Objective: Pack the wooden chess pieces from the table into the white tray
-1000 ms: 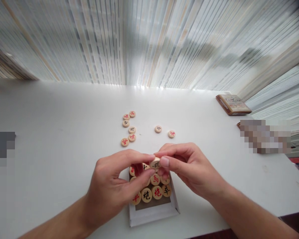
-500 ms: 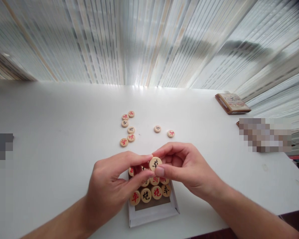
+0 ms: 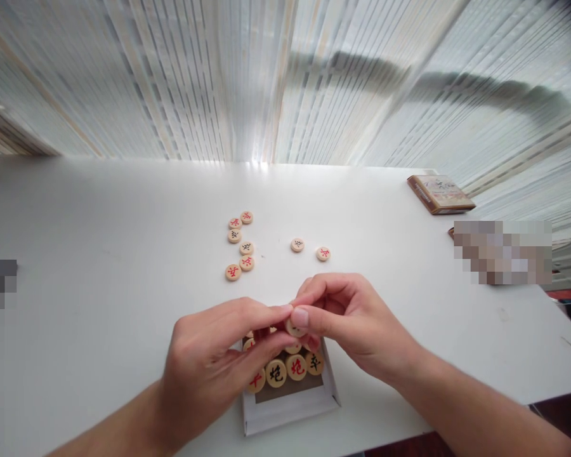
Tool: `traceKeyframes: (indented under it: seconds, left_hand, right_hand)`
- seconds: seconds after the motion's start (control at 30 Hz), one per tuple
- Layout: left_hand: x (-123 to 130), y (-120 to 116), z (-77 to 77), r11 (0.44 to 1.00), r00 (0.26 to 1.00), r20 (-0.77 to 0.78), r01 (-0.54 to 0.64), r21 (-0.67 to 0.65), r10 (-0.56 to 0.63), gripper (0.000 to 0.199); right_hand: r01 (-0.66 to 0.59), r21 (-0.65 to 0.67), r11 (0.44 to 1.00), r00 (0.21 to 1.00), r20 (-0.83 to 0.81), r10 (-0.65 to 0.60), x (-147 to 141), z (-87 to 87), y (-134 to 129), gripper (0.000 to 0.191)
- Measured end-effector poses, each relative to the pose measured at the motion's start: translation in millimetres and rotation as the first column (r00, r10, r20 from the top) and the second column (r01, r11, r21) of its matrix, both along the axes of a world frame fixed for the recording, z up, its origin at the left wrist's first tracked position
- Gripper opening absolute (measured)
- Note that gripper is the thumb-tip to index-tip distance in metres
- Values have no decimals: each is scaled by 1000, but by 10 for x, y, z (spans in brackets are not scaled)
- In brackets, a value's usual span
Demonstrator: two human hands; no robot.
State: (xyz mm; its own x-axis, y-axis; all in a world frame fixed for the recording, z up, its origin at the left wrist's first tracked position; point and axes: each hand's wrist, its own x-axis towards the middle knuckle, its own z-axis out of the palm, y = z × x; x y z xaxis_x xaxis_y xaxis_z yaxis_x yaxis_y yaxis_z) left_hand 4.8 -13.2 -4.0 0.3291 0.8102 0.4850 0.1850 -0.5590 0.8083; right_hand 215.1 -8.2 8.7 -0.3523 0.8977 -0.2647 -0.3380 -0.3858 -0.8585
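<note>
My left hand (image 3: 214,352) and my right hand (image 3: 352,317) meet in front of me. Between their fingertips is a round wooden Chinese chess piece (image 3: 295,327), its face mostly covered by my right thumb. Thumb and index finger of my left hand pinch its left side. Below lies an open white box (image 3: 290,416) holding several more pieces, partly hidden by my hands. Its near row shows a black cannon piece (image 3: 276,373), a red cannon piece (image 3: 296,367) and a black soldier piece (image 3: 315,362).
Several loose red and black pieces (image 3: 246,248) lie on the white table (image 3: 124,254) beyond my hands. Two others, one black (image 3: 297,244) and one red (image 3: 322,254), sit to their right. A flat brown box (image 3: 442,193) rests at the back right, before the striped curtain (image 3: 195,76).
The piece has tilted and dropped slightly between my fingers. My right thumb has slid up over its face, hiding the black character. The view has shifted a little.
</note>
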Motion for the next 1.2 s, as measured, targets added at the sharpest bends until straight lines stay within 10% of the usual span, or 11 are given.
traceKeyframes:
  seconds: [1.2]
  left_hand:
    - [-9, 33, -22, 988, 998, -15, 60, 145, -58, 28]
  right_hand:
    - [-113, -135, 984, 979, -185, 87, 12, -23, -39, 25]
